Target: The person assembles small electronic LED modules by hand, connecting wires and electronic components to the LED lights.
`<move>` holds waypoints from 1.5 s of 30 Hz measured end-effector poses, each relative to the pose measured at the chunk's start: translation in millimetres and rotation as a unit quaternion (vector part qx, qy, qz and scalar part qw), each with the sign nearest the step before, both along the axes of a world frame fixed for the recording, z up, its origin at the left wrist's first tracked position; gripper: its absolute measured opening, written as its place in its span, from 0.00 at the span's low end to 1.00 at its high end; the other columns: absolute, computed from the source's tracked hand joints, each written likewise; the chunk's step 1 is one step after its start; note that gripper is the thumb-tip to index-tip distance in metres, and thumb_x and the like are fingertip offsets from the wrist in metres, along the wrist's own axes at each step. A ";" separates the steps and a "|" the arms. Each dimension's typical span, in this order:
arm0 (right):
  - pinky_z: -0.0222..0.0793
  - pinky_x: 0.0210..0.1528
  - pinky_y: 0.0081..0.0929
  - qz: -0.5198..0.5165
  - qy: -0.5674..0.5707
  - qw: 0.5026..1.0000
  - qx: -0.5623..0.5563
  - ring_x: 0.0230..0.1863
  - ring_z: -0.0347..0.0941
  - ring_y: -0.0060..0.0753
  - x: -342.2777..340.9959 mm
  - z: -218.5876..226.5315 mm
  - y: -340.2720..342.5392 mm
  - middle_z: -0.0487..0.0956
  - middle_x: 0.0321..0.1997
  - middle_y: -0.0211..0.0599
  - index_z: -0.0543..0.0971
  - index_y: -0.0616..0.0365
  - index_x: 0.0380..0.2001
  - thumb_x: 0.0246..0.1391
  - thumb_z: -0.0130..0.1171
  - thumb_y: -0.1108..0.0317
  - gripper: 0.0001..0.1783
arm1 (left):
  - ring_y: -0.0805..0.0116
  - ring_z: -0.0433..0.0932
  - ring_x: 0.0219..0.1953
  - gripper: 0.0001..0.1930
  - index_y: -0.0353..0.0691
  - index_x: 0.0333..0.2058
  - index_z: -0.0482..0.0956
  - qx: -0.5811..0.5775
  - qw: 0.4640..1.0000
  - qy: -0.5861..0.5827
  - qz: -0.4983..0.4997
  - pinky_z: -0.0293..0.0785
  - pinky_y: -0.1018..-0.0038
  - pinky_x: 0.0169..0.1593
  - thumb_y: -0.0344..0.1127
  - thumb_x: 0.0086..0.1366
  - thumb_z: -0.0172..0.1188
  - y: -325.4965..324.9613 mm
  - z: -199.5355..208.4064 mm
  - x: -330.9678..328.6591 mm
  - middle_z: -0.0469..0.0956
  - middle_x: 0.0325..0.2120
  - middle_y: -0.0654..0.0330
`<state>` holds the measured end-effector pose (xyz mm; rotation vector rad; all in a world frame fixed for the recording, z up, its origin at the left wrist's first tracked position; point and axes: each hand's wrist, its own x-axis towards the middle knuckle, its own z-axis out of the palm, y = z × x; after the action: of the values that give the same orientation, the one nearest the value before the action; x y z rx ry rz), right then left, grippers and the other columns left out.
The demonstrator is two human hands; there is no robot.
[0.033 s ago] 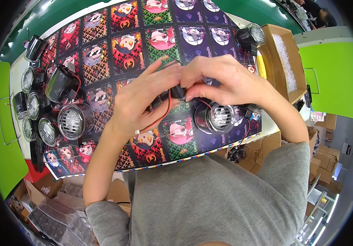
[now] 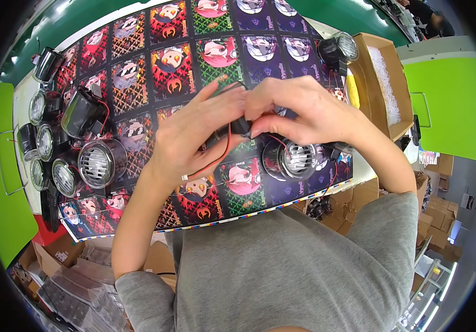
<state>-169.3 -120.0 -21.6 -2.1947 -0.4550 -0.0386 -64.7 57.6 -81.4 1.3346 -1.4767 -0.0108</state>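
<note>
My left hand (image 2: 193,138) and my right hand (image 2: 304,110) meet above the middle of the table. Together they pinch a small black part (image 2: 241,126). A red and black wire (image 2: 221,159) runs from it down under my left palm to a small white plug. Just below my right hand, a round black lamp (image 2: 296,159) with a shiny finned face lies on the colourful cartoon-printed sheet (image 2: 193,55). A similar lamp (image 2: 97,163) lies to the left of my left hand.
Several more round lamps (image 2: 44,144) crowd the table's left edge, and one lamp (image 2: 340,50) stands at the far right. An open cardboard box (image 2: 387,119) with white padding sits on the right. Boxes and plastic bags lie on the floor below.
</note>
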 end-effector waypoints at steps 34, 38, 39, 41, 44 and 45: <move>0.63 0.31 0.15 -0.540 0.309 0.778 -0.085 0.27 0.66 0.15 -159.0 -6.8 -175.6 0.73 0.26 0.28 0.74 0.66 0.32 0.49 0.56 0.73 0.08 | 0.51 0.73 0.43 0.36 0.37 0.55 0.63 0.490 0.830 -0.106 0.245 0.67 0.66 0.49 0.37 0.47 0.66 103.8 78.0 113.3 0.74 0.41 0.46; 0.63 0.33 0.15 -0.449 0.259 0.852 -0.070 0.29 0.65 0.14 -160.7 -18.1 -180.5 0.74 0.27 0.27 0.75 0.68 0.33 0.49 0.55 0.75 0.08 | 0.52 0.75 0.41 0.33 0.40 0.51 0.66 0.436 0.864 -0.112 0.224 0.69 0.66 0.44 0.36 0.44 0.67 98.2 72.0 108.6 0.75 0.38 0.46; 0.64 0.33 0.15 -0.457 0.253 0.850 -0.063 0.29 0.65 0.14 -159.8 -18.7 -177.2 0.74 0.27 0.27 0.75 0.69 0.33 0.48 0.55 0.75 0.09 | 0.52 0.75 0.40 0.32 0.38 0.49 0.67 0.449 0.858 -0.083 0.237 0.70 0.66 0.44 0.36 0.43 0.68 92.8 74.8 104.4 0.75 0.37 0.46; 0.64 0.34 0.16 -0.467 0.246 0.847 -0.055 0.29 0.66 0.15 -159.7 -20.7 -175.8 0.74 0.27 0.28 0.75 0.69 0.33 0.48 0.56 0.75 0.09 | 0.53 0.74 0.40 0.28 0.38 0.44 0.67 0.454 0.862 -0.053 0.221 0.70 0.66 0.43 0.37 0.43 0.67 82.0 74.6 106.4 0.74 0.34 0.48; 0.63 0.31 0.17 -0.477 0.240 0.840 -0.098 0.27 0.65 0.15 -159.0 -20.7 -175.6 0.73 0.24 0.28 0.75 0.68 0.30 0.47 0.56 0.74 0.08 | 0.52 0.72 0.42 0.27 0.37 0.44 0.66 0.382 0.880 -0.175 0.221 0.70 0.64 0.43 0.35 0.44 0.64 69.6 58.9 109.0 0.71 0.36 0.50; 0.63 0.30 0.17 -0.475 0.211 0.840 -0.157 0.26 0.64 0.15 -155.5 -19.0 -173.7 0.72 0.23 0.28 0.74 0.68 0.28 0.47 0.56 0.74 0.07 | 0.52 0.71 0.42 0.27 0.37 0.45 0.66 0.350 0.882 -0.209 0.236 0.70 0.64 0.43 0.35 0.44 0.63 62.9 58.2 103.3 0.71 0.37 0.51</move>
<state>-324.8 -293.7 -40.6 -2.4365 0.9618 -0.0122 38.6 120.4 -23.2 2.3903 -1.5146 0.0683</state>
